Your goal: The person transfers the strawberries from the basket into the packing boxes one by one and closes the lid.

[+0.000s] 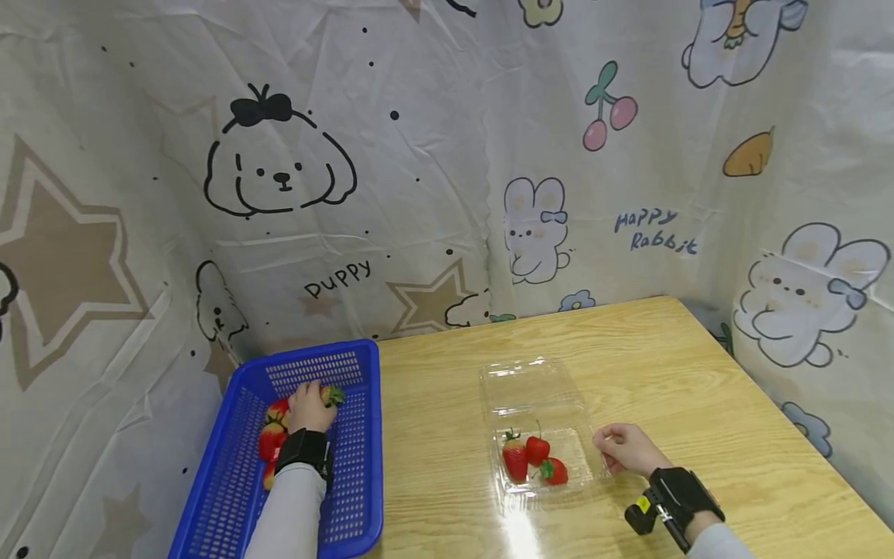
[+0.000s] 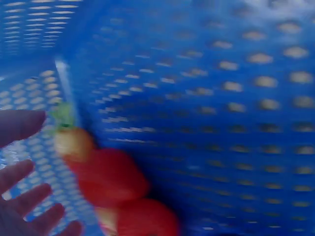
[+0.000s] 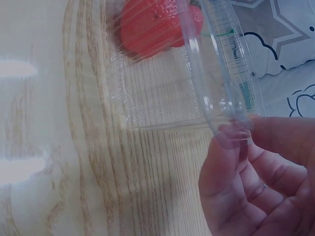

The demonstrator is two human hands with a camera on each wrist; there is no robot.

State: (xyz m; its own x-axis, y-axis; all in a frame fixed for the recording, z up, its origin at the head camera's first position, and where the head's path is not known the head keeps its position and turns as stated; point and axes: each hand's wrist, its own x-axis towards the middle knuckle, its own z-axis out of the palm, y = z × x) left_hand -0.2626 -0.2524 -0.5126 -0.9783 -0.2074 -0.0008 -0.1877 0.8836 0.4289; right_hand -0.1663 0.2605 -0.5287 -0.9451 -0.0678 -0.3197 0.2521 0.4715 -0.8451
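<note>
While the right hand (image 1: 628,449) pinches the edge of a clear plastic box (image 1: 576,446) between thumb and forefinger, its other fingers curled below, the left hand (image 1: 310,405) is down inside a blue basket (image 1: 378,458). Its fingers are spread, with a wide gap between them and the thumb in the left wrist view, and they grip nothing. Just beside that thumb is a leafy-topped berry (image 1: 330,396); blur hides whether the two touch. More red berries (image 1: 271,442) lie along the outer side of the left hand and wrist, close together.

Immediately to the left of the right hand's pinch, the box rests on a wooden table (image 1: 433,466), its lid (image 1: 527,384) tipped back, away from the pinching fingers. It contains three red fruits: a leafy strawberry (image 1: 515,462) farthest from the pinch, a thin-stemmed fruit (image 1: 538,450) in the middle, and a second strawberry (image 1: 556,471) nearest. The two hands are well apart, with a stretch of table between them. Each wrist wears a black strap (image 1: 305,450). Beyond both hands hangs a pale cloth (image 1: 433,155) printed with puppies, rabbits and stars.
</note>
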